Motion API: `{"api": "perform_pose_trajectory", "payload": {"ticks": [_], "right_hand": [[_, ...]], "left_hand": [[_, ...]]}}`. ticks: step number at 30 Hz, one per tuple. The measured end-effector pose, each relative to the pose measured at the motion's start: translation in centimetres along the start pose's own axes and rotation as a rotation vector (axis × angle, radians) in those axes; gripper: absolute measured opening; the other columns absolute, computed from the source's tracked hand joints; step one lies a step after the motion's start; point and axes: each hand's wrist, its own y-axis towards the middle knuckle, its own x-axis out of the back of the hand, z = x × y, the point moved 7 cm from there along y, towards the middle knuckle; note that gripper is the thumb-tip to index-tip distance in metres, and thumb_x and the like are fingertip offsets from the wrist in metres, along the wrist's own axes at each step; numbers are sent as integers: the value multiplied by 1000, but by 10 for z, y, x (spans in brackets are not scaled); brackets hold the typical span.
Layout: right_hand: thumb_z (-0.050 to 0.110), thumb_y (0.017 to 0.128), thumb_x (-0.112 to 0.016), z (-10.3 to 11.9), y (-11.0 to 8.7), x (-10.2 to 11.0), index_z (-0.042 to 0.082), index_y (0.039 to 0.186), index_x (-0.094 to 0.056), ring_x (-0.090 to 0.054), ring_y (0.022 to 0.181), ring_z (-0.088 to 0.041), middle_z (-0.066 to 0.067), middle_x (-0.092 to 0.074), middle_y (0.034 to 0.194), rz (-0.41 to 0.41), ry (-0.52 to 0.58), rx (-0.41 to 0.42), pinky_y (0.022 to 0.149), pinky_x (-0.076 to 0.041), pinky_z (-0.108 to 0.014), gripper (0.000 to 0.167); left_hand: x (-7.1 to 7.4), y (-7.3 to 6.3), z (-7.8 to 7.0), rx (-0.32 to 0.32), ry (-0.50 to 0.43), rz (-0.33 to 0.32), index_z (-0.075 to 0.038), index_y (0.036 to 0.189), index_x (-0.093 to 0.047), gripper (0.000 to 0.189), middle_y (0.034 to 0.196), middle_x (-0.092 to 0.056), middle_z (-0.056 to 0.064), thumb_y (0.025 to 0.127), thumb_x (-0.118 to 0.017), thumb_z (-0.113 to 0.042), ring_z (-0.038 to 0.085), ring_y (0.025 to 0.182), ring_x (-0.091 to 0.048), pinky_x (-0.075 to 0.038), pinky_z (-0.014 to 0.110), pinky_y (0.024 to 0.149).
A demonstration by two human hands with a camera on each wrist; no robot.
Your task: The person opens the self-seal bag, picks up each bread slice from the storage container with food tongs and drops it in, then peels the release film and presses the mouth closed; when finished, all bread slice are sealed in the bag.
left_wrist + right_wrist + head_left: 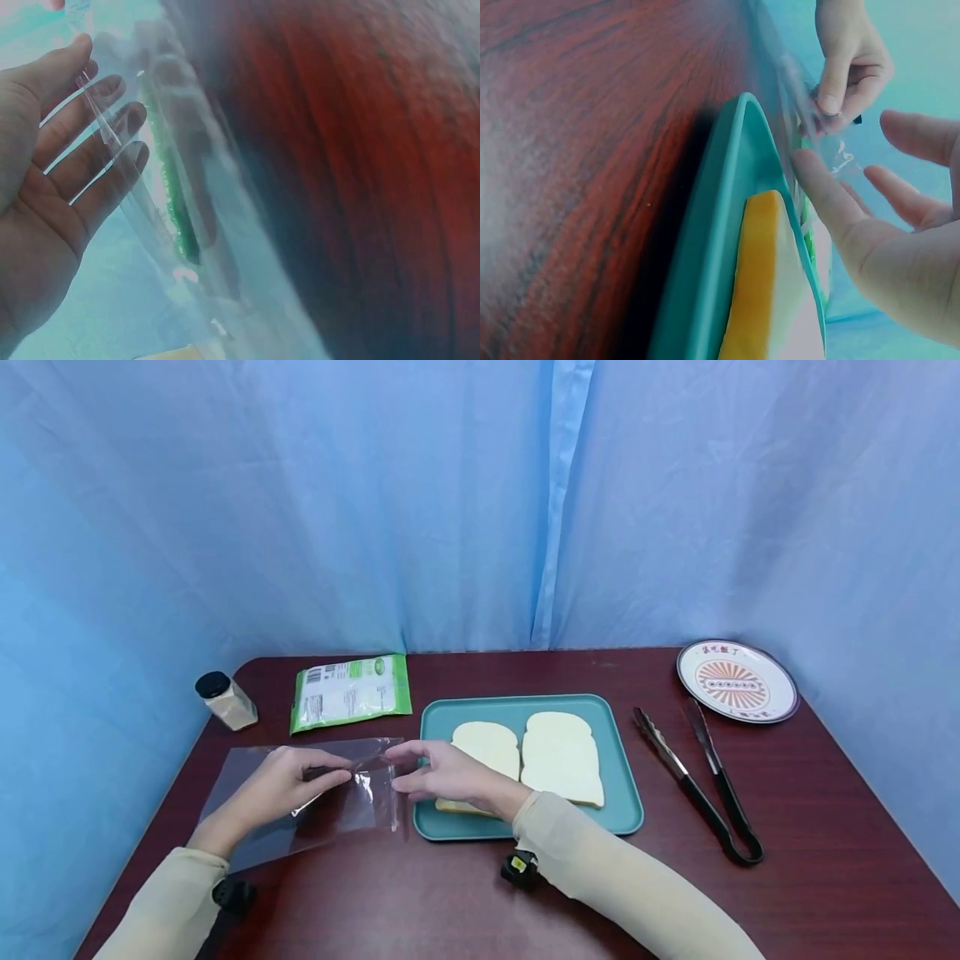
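Note:
A clear plastic bag (352, 814) lies at the left of the dark red-brown table. My left hand (281, 783) pinches its upper layer between thumb and fingers, lifting the film a little near the right end. Facing it, my right hand (459, 772) reaches over the tray with thumb and fingers spread around the bag's right edge. One of its fingertips (804, 159) is right at the film in the right wrist view. Under the right forearm, two thick bread slices (561, 756) lie side by side on a teal tray (624, 814); the hand partly hides the left slice.
Behind the bag lies a green and white packet (348, 693). A black-capped shaker jar (234, 706) of pale contents stands at the back left. Black-handled tongs (701, 806) lie spread right of the tray, and a patterned plate (782, 697) sits in the back right corner. Blue curtains (450, 510) surround the table.

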Motion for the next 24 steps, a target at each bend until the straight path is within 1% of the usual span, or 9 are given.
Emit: {"api": "perform_pose_trajectory", "payload": {"ticks": [2, 5, 8, 11, 14, 17, 19, 24], "right_hand": [[8, 95, -72, 1, 1, 3, 7, 136, -60, -69, 103, -24, -7, -58, 129, -39, 14, 3, 87, -58, -40, 44], [12, 94, -74, 1, 2, 7, 4, 130, -62, -69, 100, -26, -9, -61, 121, -86, 58, 1, 83, -59, -41, 38], [16, 94, -76, 1, 3, 10, 2, 128, -60, -69, 99, -28, -11, -63, 116, -119, 100, -21, 81, -60, -42, 40], [18, 94, -76, -2, 3, 11, 2, 131, -58, -70, 100, -30, -11, -64, 116, -131, 127, -50, 81, -60, -42, 45], [18, 94, -75, -4, 3, 11, 2, 130, -59, -71, 98, -29, -12, -67, 113, -124, 152, -66, 80, -60, -43, 43], [14, 96, -73, -5, 3, 10, 1, 125, -63, -71, 91, -23, -14, -69, 108, -111, 174, -57, 79, -60, -43, 34], [10, 96, -71, -4, 3, 10, 0, 123, -64, -71, 89, -22, -14, -69, 107, -107, 185, -40, 78, -61, -42, 29], [-1, 95, -69, -3, 1, 10, -3, 124, -64, -71, 91, -23, -14, -68, 109, -113, 219, -24, 76, -61, -42, 29]], "left_hand": [[3, 1, -4, -21, -4, -19, -16, 111, -80, 22, 99, -76, -5, 90, -80, -22, 4, 68, -62, -54, 24, 58], [8, 1, -12, -84, 13, -69, -16, 109, -80, 20, 99, -76, -7, 90, -80, -22, 3, 73, -65, -56, 24, 62], [14, 0, -21, -157, 54, -129, -16, 107, -80, 19, 99, -76, -7, 89, -81, -20, 2, 80, -67, -58, 26, 68], [18, -2, -28, -199, 78, -174, -15, 106, -80, 20, 98, -76, -7, 87, -83, -17, 4, 82, -69, -59, 28, 69], [20, -3, -33, -210, 76, -193, -15, 106, -80, 22, 98, -76, -7, 84, -85, -15, 5, 83, -70, -59, 28, 69], [21, -4, -37, -211, 67, -197, -15, 106, -80, 24, 99, -76, -7, 83, -86, -14, 6, 84, -70, -59, 29, 69], [21, -4, -39, -214, 51, -196, -15, 106, -80, 25, 99, -76, -7, 83, -86, -12, 6, 84, -70, -59, 30, 68], [25, -5, -42, -217, -3, -193, -17, 107, -79, 27, 100, -75, -9, 82, -86, -9, 6, 85, -69, -59, 29, 69]]}}
